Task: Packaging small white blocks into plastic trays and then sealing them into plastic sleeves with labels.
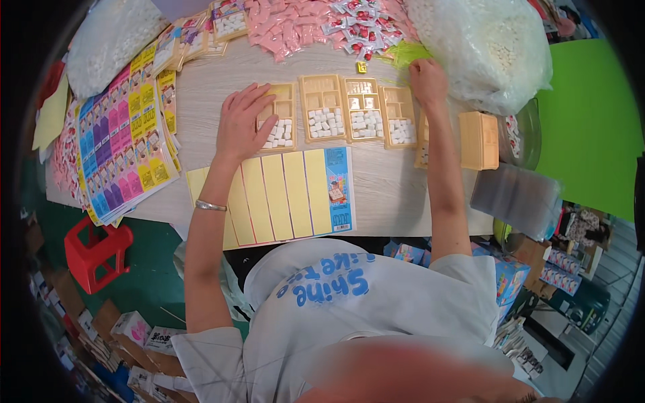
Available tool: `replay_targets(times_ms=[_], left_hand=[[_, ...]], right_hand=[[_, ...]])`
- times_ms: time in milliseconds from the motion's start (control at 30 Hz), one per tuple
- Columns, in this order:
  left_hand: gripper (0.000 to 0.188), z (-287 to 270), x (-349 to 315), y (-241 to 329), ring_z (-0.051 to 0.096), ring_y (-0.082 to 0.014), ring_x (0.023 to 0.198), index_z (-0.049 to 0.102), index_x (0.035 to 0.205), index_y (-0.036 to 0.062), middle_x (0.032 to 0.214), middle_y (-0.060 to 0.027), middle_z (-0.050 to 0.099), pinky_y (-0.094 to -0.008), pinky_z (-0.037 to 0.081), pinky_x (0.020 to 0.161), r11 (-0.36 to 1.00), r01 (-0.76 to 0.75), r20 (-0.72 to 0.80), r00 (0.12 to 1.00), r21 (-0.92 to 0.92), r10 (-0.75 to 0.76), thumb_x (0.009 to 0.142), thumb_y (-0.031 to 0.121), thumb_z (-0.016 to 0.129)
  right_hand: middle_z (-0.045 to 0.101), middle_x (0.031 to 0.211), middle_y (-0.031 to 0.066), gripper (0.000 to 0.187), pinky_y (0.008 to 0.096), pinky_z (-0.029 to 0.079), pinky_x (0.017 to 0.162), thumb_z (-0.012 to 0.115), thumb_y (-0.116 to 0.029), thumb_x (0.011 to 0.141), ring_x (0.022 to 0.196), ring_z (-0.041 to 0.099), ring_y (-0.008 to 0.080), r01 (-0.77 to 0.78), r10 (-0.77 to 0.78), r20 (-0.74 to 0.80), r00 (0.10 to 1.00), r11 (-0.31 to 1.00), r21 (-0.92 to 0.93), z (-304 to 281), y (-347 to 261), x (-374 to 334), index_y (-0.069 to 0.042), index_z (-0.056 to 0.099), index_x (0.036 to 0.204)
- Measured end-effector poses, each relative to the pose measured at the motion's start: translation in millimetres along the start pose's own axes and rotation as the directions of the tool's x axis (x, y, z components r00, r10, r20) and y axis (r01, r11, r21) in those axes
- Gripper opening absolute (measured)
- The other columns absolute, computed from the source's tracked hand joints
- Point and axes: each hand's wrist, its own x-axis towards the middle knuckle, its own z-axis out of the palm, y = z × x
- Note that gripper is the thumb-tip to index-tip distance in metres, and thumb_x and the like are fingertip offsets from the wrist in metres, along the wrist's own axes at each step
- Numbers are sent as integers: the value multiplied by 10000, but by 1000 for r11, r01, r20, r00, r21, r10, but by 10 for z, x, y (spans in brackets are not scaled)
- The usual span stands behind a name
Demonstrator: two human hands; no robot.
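My left hand [244, 123] lies with fingers spread over the leftmost cream plastic tray [285, 101], its thumb by the small white pieces in it. To the right stand more compartment trays: one [321, 82] with white pieces in the near section, another [363, 121] with two white items in its middle cells, and a narrower tray [398, 101]. Beyond them my right hand [428, 79] is closed beside a heap of thin yellow-green pieces [408, 54]; whatever its fingers hold is hidden. Under my right forearm, a further tray [422, 144] is partly covered.
Pink packets [289, 30] and red-and-white sachets [363, 27] are heaped at the back, near a small yellow cube [362, 67]. A bag of white pieces [497, 54] bulges at right. Printed sheets [124, 138], a yellow striped card [275, 198] and stacked trays [478, 141] lie about.
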Motion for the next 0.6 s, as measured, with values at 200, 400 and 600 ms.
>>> replay_targets(times_ms=[200, 400, 600], left_hand=[[362, -50, 26, 62, 485, -284, 1372, 700, 1206, 124, 1397, -57, 607, -473, 312, 1155, 1000, -5, -17, 1000, -8, 5, 884, 288, 720], [567, 551, 369, 1008, 364, -334, 1456, 557, 1395, 52, 1522, -153, 466, -600, 228, 1174, 970, 112, -6, 994, 215, -113, 948, 395, 616], [764, 783, 293, 1054, 266, -332, 1512, 372, 1525, -20, 1625, -179, 307, -659, 155, 1183, 901, 234, 46, 962, 366, -269, 975, 480, 548]], right_hand=[[708, 949, 108, 86, 437, 508, 843, 678, -131, 892, 949, 644, 334, 153, -137, -296, 945, 988, 30, -191, -156, -115, -83, 718, 952], [688, 912, 99, 141, 436, 491, 821, 722, -84, 824, 922, 634, 309, 594, -596, -134, 792, 703, 390, 7, -1382, -278, -68, 678, 957], [716, 954, 105, 138, 406, 523, 854, 752, -134, 811, 971, 646, 309, 384, -341, -175, 923, 811, 442, 51, -1075, -124, -92, 770, 942]])
